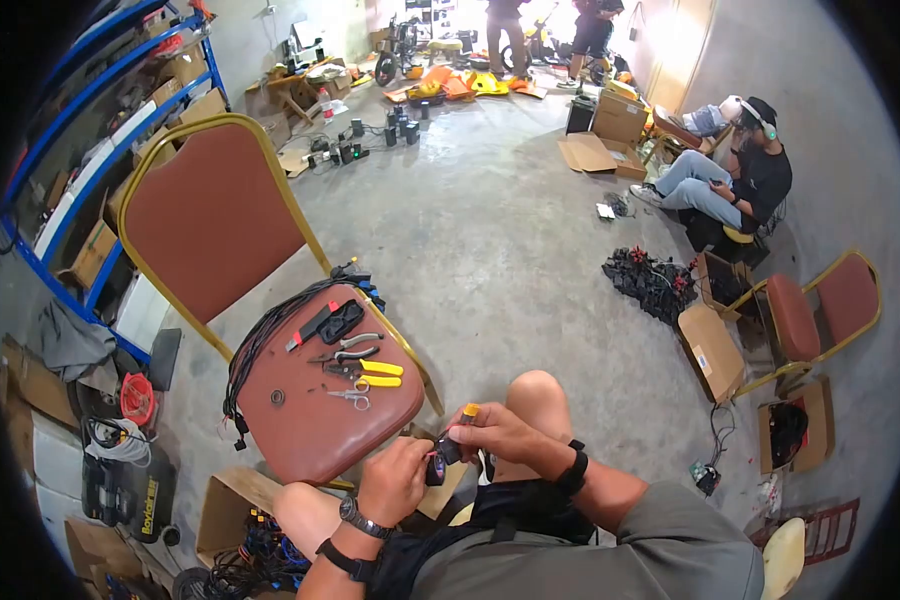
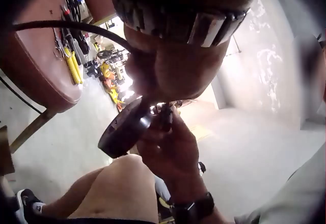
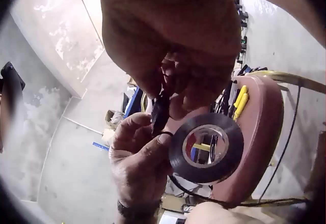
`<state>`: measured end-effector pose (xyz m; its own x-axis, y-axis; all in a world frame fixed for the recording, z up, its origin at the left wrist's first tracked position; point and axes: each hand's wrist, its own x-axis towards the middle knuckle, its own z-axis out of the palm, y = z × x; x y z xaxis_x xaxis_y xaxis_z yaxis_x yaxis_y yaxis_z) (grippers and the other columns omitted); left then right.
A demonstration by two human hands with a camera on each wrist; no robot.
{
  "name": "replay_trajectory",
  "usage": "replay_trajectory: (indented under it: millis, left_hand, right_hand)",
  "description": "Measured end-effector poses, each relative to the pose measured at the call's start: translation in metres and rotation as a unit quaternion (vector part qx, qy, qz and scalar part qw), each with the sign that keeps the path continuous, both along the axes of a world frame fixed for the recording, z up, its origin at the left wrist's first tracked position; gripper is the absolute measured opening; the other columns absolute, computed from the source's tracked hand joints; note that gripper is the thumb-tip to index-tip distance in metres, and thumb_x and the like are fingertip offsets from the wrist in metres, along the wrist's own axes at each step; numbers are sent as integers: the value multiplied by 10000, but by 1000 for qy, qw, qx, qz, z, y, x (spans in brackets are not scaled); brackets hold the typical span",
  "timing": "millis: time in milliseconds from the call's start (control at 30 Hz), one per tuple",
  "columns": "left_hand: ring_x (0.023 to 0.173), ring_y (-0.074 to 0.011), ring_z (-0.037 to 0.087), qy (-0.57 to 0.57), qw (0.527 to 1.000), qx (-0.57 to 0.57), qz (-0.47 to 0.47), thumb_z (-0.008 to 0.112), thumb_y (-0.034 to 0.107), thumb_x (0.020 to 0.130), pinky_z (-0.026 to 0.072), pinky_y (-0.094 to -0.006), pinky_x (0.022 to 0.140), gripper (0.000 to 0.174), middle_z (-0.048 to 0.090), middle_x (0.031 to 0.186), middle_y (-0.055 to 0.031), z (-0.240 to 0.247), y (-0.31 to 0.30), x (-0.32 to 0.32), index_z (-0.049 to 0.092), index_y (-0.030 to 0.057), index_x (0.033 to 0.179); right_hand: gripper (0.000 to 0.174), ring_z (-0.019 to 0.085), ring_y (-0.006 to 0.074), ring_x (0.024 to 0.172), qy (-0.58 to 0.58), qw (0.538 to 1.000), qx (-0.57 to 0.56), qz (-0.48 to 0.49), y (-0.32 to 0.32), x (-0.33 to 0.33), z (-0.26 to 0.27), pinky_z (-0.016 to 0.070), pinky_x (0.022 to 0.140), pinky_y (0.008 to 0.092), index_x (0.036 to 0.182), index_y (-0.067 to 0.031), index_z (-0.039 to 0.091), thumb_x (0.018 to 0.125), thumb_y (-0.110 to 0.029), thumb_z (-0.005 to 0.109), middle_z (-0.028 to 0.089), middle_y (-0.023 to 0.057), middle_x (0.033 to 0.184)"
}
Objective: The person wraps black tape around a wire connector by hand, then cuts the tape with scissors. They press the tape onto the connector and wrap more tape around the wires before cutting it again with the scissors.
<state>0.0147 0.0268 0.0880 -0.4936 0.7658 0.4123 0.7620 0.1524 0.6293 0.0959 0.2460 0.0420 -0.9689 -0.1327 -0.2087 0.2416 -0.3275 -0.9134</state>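
Note:
My left hand [image 1: 394, 478] and right hand [image 1: 505, 432] meet over my lap. A roll of black electrical tape [image 3: 231, 150] hangs beside the left thumb in the right wrist view, a short black strip running from it toward the fingertips. Between both hands is a small dark piece [image 3: 160, 113]; the right fingers pinch its upper end, and the left thumb and fingers close on the tape at its lower end. An orange-yellow end [image 1: 469, 411] sticks out past the right hand in the head view. The right fingers partly hide what they hold.
On a red chair [image 1: 320, 440] before me lie yellow-handled wire strippers [image 1: 380, 374], scissors [image 1: 360, 397], pliers [image 1: 355, 347], a small black ring [image 1: 277, 397] and black cables [image 1: 255, 345]. A cardboard box [image 1: 225, 500] of wires stands at left. A seated person [image 1: 745, 170] is at right.

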Motion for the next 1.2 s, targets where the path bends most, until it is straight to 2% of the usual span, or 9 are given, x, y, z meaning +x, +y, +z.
replay_trajectory:
  millis: [167,267,467,567,600,700,900,1033,1200]
  left_hand:
    - [789,-344,678,34,998,31,36,707,-67,775,543,-401,671,277,670,896,-164,3,3,1,644,27,1027]
    - [781,-327,680,-13,997,60,56,713,-58,775,543,-378,675,222,679,884,-162,8,3,0,668,13,980]
    - [774,-291,679,-84,991,88,47,701,-54,761,538,-348,698,164,685,863,-145,19,1,3,686,-4,917]
    - [773,-289,677,-117,989,85,30,690,-48,764,533,-347,703,146,681,849,-143,23,4,4,682,-8,904]
    - [773,-290,676,-131,987,87,30,687,-46,766,529,-346,701,137,680,846,-145,22,5,3,681,-11,898]
    - [725,-194,611,-215,973,66,53,691,-25,789,484,-307,682,116,659,814,-98,16,2,-2,691,-21,905]
    - [763,-92,557,-321,940,58,101,715,-45,788,464,-254,707,194,630,866,-4,6,-3,-12,714,-7,978]
    - [818,-44,549,-505,856,85,69,713,-108,779,462,-216,723,304,614,916,38,-9,-9,-24,698,17,1056]
    - [796,-47,562,-551,822,127,65,685,-144,783,477,-198,707,331,607,927,37,-9,-7,-27,677,16,1073]
  right_hand:
    - [241,659,99,772,-16,999,-49,-6,-1,4,2,489,644,237,1168,-32,654,1005,-206,622,707,32,878]
    - [430,673,138,908,27,996,-89,13,5,11,14,530,786,275,1371,-17,539,971,-136,642,712,77,1032]
    - [817,476,162,1328,40,996,-69,34,-5,4,-7,432,1076,328,1559,-56,303,872,-84,745,484,108,1460]
    - [838,435,135,1339,138,987,31,82,-18,-2,-3,423,1073,306,1560,-79,325,851,-91,773,460,75,1460]
    - [746,495,127,1235,176,975,114,70,-22,-5,-3,431,1051,306,1494,-60,429,844,-110,792,517,53,1371]
    - [605,530,124,1144,58,993,6,100,-32,-12,5,437,1027,318,1382,-49,537,848,-155,800,569,28,1274]
    - [495,532,111,1050,146,985,92,14,-37,-16,-3,455,952,312,1306,-63,536,911,-263,755,574,-4,1081]
    - [434,523,110,999,70,994,52,67,-30,-17,-8,480,835,298,1296,-63,542,963,-305,676,535,13,1118]
    - [356,529,122,1012,110,986,121,28,-29,-19,-7,480,835,291,1249,-57,597,961,-265,622,525,38,1183]
